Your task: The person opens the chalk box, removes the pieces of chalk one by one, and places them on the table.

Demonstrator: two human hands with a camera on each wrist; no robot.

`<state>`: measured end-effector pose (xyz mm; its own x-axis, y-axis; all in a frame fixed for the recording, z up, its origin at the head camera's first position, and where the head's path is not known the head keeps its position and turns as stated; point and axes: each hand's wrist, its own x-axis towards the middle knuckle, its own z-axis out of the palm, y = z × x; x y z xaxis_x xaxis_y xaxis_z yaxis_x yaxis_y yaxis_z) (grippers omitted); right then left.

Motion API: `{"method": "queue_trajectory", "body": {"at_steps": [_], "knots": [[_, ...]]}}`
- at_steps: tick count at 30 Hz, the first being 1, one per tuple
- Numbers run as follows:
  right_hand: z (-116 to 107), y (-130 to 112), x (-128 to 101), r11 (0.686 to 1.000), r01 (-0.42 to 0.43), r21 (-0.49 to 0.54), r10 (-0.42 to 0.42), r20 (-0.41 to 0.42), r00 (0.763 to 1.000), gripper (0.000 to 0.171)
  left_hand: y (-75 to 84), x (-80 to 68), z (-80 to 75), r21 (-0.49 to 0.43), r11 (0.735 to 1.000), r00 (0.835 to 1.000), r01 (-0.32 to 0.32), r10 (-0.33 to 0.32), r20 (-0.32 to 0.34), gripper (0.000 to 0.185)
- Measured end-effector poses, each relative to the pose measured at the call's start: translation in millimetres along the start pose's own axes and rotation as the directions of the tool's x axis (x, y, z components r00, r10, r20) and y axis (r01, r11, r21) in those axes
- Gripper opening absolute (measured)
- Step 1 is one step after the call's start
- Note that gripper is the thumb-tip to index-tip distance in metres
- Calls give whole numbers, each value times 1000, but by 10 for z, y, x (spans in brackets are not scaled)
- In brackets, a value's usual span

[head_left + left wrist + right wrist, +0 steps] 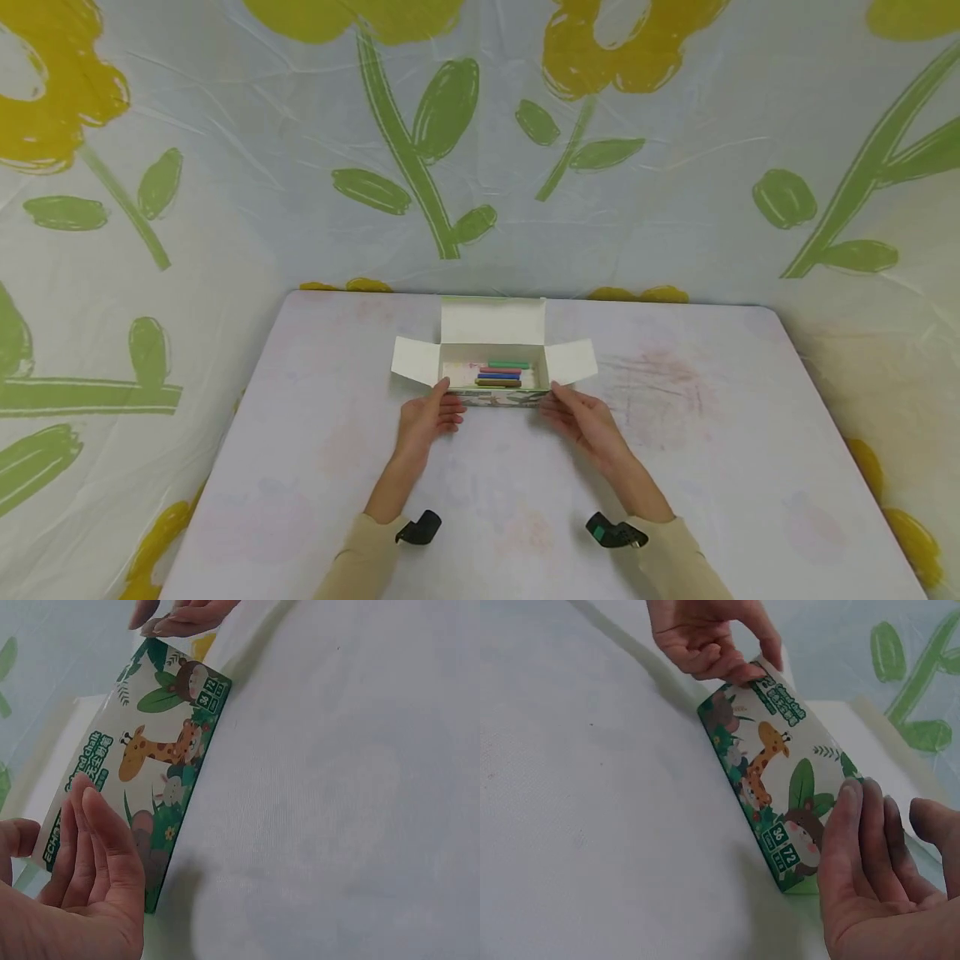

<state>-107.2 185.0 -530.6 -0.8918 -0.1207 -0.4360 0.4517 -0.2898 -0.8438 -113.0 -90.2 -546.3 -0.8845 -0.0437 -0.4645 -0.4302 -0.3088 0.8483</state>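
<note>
A chalk box (495,398) printed with a giraffe and other cartoon animals stands on the table, its lid and side flaps spread wide. Inside lie several coloured chalk sticks (500,375), among them green, pink, blue and brown ones. My left hand (426,423) holds the box's front left corner, thumb at the rim and fingers against the front wall. At the front right corner my right hand (588,421) holds it the same way. Both wrist views show the printed front (154,750) between the two hands.
The pale table (495,508) carries reddish and dark smudges (663,387) right of the box. Behind it and along the sides hangs a white cloth (247,167) with yellow flowers and green leaves. Each wrist wears a small black camera (420,527).
</note>
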Motion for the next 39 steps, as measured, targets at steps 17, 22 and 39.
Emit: {"method": "queue_trajectory", "body": {"at_steps": [17, 22, 39], "knots": [[286, -278, -19, 890, 321, -325, -270, 193, 943, 41, -10, 67, 141, 11, 1000, 1000, 28, -28, 10, 39], [337, -368, 131, 747, 450, -490, -400, 210, 892, 31, -11, 92, 151, -13, 999, 999, 49, -49, 8, 36], [560, -460, 534, 391, 591, -705, -351, 479, 804, 19, -9, 98, 132, -40, 998, 999, 47, -45, 27, 35]]}}
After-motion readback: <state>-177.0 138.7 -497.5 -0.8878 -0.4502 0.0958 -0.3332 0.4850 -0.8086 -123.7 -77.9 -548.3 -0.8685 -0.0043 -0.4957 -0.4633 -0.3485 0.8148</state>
